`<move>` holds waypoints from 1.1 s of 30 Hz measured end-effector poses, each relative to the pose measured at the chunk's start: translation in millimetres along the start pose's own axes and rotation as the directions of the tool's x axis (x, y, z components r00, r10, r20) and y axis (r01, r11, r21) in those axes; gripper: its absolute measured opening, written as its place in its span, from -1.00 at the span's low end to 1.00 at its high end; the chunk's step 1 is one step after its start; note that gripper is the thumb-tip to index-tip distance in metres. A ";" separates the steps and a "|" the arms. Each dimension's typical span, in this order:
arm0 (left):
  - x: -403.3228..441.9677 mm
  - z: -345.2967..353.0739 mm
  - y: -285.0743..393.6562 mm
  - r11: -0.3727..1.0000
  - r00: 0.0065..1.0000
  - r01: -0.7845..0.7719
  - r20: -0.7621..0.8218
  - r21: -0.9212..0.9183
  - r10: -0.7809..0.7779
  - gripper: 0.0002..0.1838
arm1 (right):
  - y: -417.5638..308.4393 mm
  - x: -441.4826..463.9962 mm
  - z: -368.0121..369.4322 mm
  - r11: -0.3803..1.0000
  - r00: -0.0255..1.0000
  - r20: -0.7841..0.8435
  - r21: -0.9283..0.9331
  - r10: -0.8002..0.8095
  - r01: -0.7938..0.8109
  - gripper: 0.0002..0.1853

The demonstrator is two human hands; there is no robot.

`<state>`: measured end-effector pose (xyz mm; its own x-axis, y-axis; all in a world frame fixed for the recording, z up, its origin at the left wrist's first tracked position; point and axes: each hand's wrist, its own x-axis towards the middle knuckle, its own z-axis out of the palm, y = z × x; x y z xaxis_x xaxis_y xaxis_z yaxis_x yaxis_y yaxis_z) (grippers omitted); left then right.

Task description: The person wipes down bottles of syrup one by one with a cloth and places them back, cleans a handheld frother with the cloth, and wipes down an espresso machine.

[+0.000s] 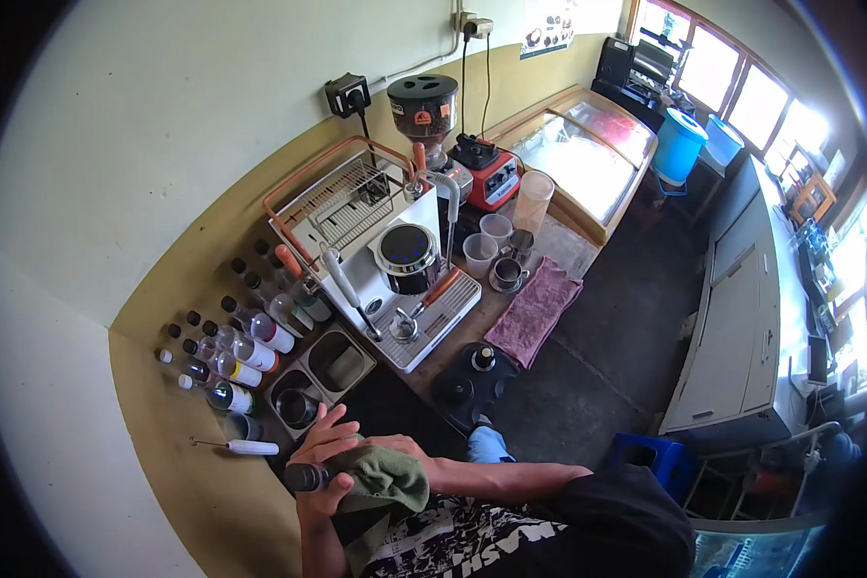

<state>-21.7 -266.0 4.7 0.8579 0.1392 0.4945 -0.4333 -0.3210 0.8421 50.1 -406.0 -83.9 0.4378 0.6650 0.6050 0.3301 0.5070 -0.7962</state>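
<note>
My left hand (320, 451) is at the lower middle, gripping a small dark cylinder (307, 477) between thumb and palm, with some fingers stretched upward. The cylinder's exact kind does not show. My right hand (407, 449) reaches in from the right and holds a green cloth (385, 477) bunched against the left hand and the cylinder. Part of the cloth hangs down by my shirt. Just beyond the hands, a dark cup (296, 408) sits in a metal pan. To the left lies a white handheld frother (252, 448).
An espresso machine (356, 260) stands ahead, a wooden-handled portafilter (420, 308) on its drip tray. Syrup bottles (255, 353) line the wall. On the right are a black tamping mat (460, 387), a pink towel (538, 310), a metal cup (507, 274) and plastic cups (480, 252).
</note>
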 end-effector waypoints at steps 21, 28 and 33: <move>-3.5 -29.9 34.9 0.961 0.941 -0.266 -0.237 -0.070 0.243 -0.43 | 14.6 -2.3 -2.8 0.793 0.810 0.462 0.305 0.361 -0.527 -0.41; -7.0 -7.6 24.5 0.980 0.910 -0.199 -0.376 -0.023 0.176 -0.55 | -4.5 22.8 -11.3 0.924 0.854 0.379 -0.008 0.357 -0.383 -0.35; -1.1 13.8 9.4 0.982 0.925 -0.190 -0.337 -0.008 0.177 -0.67 | -1.5 32.8 -10.4 0.985 0.973 0.196 -0.149 0.119 -0.091 -0.47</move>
<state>-22.9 -282.1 9.1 0.6239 0.3878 0.6785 -0.5910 -0.3339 0.7343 72.6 -390.7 -62.9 0.3018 0.8151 0.4944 0.4103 0.3571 -0.8391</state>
